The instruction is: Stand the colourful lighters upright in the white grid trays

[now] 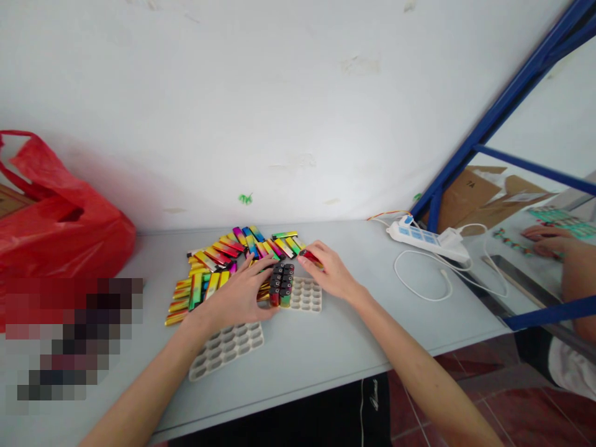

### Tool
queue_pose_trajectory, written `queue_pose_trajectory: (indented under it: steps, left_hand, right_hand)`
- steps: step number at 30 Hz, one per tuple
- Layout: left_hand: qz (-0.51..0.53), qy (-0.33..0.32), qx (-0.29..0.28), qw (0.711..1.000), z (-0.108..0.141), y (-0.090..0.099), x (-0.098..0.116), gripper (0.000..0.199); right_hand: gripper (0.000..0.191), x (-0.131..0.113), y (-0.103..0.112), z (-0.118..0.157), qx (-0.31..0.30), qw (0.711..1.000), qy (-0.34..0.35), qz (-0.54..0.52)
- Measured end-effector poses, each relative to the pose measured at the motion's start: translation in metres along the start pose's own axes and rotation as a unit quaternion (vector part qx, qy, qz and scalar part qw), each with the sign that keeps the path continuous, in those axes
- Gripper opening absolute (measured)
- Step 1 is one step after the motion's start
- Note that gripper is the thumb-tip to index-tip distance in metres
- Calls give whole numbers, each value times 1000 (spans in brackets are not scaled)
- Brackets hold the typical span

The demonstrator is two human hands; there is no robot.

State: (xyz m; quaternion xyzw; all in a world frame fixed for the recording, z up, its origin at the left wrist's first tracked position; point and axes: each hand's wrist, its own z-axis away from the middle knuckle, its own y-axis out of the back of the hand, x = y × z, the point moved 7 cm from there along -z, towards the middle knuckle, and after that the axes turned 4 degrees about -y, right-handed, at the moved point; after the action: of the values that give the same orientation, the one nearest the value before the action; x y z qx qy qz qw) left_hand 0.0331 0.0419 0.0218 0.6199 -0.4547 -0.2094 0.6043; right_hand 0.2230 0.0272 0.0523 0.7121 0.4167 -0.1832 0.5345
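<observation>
Several lighters (282, 283) with black tops stand upright in two rows in a pale moulded tray (313, 295), whose right-hand cells are bare. My left hand (246, 290) curves around the left side of these rows, fingers spread and thumb low at the near end; whether it presses on them I cannot tell. Just right of the tray's far end, my right hand (326, 268) pinches a red lighter (311, 257) with a dark end. Multicoloured lighters (223, 251) lie in a loose pile behind and left of my left hand, which partly hides them.
A second pale tray (228, 349) lies near the table's front edge. At left sits a red plastic bag (65, 211); a pixelated patch covers the area below it. A white power strip (426, 239) and cable lie right. Beyond the blue frame (493, 105) are cartons and another person's hands (549, 239).
</observation>
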Motion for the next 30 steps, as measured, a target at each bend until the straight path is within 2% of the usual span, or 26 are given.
queue_pose_trajectory:
  steps: [4,9,11,17,22,25,28,30]
  left_hand:
    - [8,3,3,1000,0,1,1,64]
    - [9,3,6,1000,0,2,3,64]
    - [6,5,1,1000,0,2,3,62]
    - [10,-1,14,1000,0,3,3,68]
    - [9,9,-3,1000,-1,5,7,68]
    - [6,9,-5,1000,-1,5,6,66]
    - [5,2,-4,1000,0,3,2,67]
    - [9,0,-4,1000,0,2,0,66]
  right_hand:
    - [47,3,1,0,13,999,-23,41]
    - [51,17,-6,2,-53,993,-104,-16]
    - [50,20,-8,3,-73,990,-114,-28]
    - [44,16,-10,1,-107,992,-50,43]
    - [37,9,-18,1,-138,988,15,66]
    - [41,10,-17,3,-153,986,6,59]
    - [41,13,-15,7,-199,980,-10,18]
    - [41,17,-10,7,-192,981,-17,-14]
